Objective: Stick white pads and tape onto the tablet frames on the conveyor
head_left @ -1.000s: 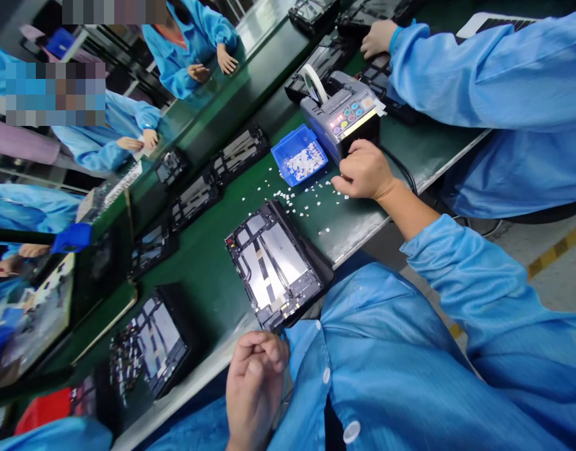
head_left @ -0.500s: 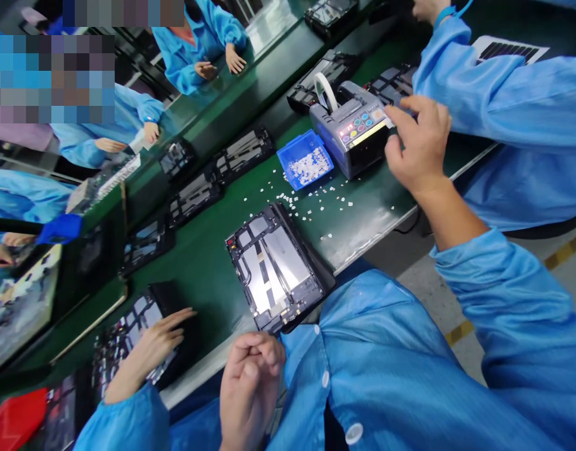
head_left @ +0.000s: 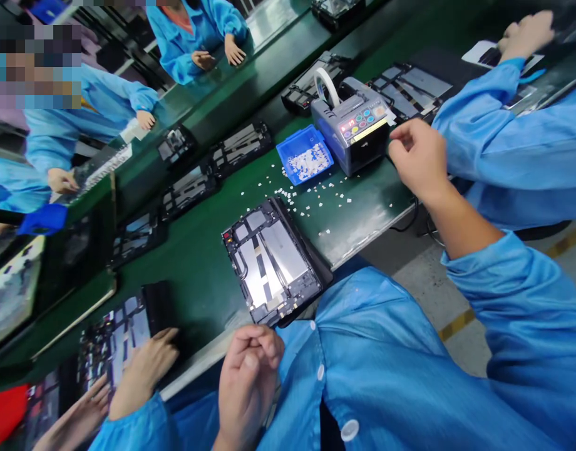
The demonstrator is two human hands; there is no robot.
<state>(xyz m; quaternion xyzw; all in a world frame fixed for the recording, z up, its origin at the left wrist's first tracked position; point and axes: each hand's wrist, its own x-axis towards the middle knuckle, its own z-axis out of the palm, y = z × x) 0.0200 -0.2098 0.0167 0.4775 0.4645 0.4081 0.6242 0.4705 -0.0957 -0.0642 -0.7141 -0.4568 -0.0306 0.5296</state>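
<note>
A long dark green workbench (head_left: 198, 263) runs diagonally through the room; beyond it lies a second, glossier bench (head_left: 250, 56); the grey floor (head_left: 457, 294) at the right carries a yellow stripe (head_left: 461, 322); light glares off the surfaces.

Workers in blue smocks are sitting along a green bench (head_left: 198, 275) in an electronics assembly factory, opened tablet frames (head_left: 269, 260) and a tape dispenser (head_left: 351, 125) lying before them.

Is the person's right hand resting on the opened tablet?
No. The right hand is raised at the tape dispenser, well apart from the opened tablet.
</note>
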